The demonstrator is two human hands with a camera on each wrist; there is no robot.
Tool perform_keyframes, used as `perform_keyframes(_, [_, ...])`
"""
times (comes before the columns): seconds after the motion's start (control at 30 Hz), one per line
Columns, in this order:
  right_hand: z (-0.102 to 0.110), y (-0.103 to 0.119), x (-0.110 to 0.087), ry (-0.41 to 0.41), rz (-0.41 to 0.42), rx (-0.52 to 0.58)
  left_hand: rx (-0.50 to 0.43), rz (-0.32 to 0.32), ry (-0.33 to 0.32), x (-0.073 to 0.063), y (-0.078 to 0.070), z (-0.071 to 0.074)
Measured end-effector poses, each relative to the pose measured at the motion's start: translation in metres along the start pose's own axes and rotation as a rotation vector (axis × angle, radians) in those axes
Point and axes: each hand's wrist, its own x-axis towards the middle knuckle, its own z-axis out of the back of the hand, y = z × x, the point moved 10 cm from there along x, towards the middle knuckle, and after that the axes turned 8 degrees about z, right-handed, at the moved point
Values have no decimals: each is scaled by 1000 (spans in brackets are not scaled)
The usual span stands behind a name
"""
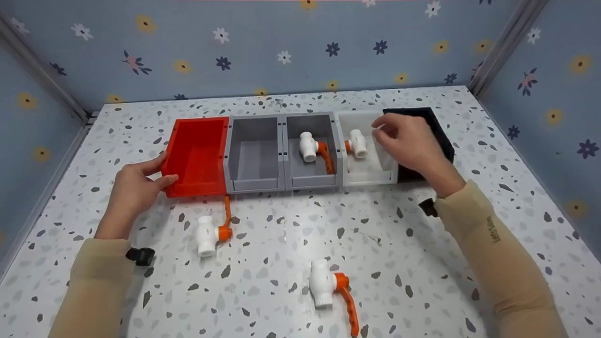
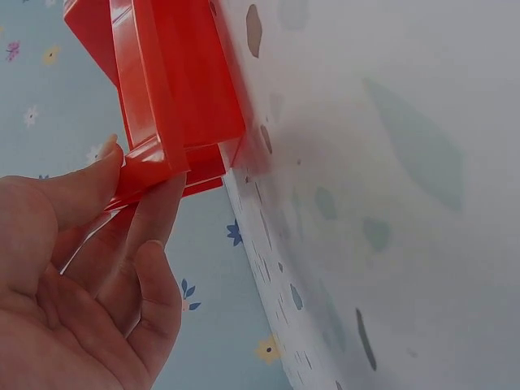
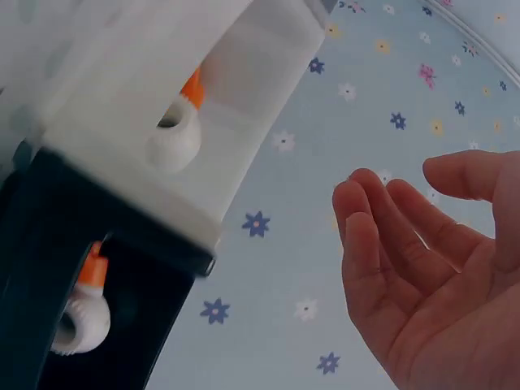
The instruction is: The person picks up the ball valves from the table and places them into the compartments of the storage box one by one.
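My left hand (image 1: 136, 188) pinches the left side wall of the red bin (image 1: 197, 123) between thumb and fingers; the left wrist view shows the thumb over the red rim (image 2: 146, 154). My right hand (image 1: 408, 141) hovers over the white and black bins, its fingers loosely bent with nothing between them. Below it, one white ball valve (image 1: 358, 143) with an orange handle lies in the white bin (image 1: 368, 178). Another ball valve (image 3: 85, 321) shows inside the black bin (image 3: 154, 244) in the right wrist view. A third ball valve (image 1: 308, 146) lies in the right grey bin (image 1: 310, 182).
The left grey bin (image 1: 256, 185) stands beside the red one in the row. Two more ball valves lie on the speckled table in front: one at left (image 1: 206, 237), one nearer the middle (image 1: 322, 284). Flower-patterned panels (image 1: 263, 42) enclose the back and sides.
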Motion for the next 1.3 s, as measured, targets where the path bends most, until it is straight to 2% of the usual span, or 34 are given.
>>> perform_keyframes(0.27, [35,-63,-36,-138,-100,-20,2,12,-2,1,2,-1])
perform_keyframes(0.57, [55,-114,-65,-207,-133,-118,-7,3,1,1,1,-2])
perform_keyframes(0.73, [47,-138,-73,-122,-196,-117,-16,19,6,1,1,-1])
perform_keyframes(0.87, [39,-149,-75,-64,-228,-106,-15,33,11,0,2,0])
perform_keyframes(1.13, [38,-158,-76,-43,-267,-59,15,13,4,1,0,2])
perform_keyframes(1.3, [39,-161,-78,-54,-277,-51,61,-24,-33,1,-3,5])
